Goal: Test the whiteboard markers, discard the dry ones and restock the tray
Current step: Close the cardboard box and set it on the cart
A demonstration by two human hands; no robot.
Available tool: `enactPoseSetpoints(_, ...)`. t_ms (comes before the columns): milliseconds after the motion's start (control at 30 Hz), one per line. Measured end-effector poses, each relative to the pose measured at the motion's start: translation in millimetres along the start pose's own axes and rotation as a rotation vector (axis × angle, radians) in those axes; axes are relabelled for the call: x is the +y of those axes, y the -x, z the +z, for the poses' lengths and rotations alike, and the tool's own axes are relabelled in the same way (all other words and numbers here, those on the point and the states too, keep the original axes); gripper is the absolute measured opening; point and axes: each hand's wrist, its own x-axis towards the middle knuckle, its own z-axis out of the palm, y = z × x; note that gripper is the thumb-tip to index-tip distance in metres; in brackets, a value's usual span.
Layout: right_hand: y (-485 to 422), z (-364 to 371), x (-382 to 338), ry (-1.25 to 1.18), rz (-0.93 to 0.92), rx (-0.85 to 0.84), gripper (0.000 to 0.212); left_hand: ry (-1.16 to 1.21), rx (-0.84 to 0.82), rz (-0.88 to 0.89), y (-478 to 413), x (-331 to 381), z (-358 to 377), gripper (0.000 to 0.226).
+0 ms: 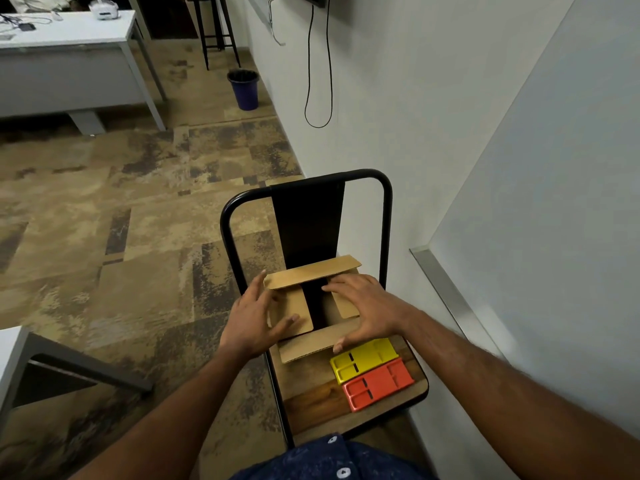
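1. From my remote seat I see the cardboard box (306, 348) standing on the wooden seat of a black metal chair (311, 403), pushed up against the backrest. Its four flaps are partly folded out, and a dark gap shows in the middle.
2. The left hand (254, 317) lies on the box's left flap, released – fingers straight and spread, thumb flat on the cardboard.
3. The right hand (369, 308) covers the right flap in the same way, fingers spread and only lightly bent. Its thumb touches the near flap's edge, and it grasps nothing.
4. Just beside the box, on the near right part of the seat, lie a yellow tray (363, 358) and an orange tray (377, 386), touching along one long side.
5. The chair stands close to a white wall on the right, over patterned brown carpet.
6. Well apart, farther along the wall, stands a blue bin (244, 90). A black cable (329, 81) hangs in a loop above it, and a white desk (69, 39) fills the far left.
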Motion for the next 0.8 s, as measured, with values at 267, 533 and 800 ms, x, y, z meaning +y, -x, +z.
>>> enactPoseSetpoints(267,4,-11,-1,0.096,-0.017,0.094,0.121,0.192,0.143,0.105,-3,11,-26,0.081)
enactPoseSetpoints(533,-19,-13,6,0.184,0.024,0.201,0.082,0.033,0.070,0.162,-22,39,-36,0.092)
enactPoseSetpoints(800,-31,20,-1,0.283,0.150,0.216,0.067,-0.323,-0.152,0.127,-20,43,7,0.101)
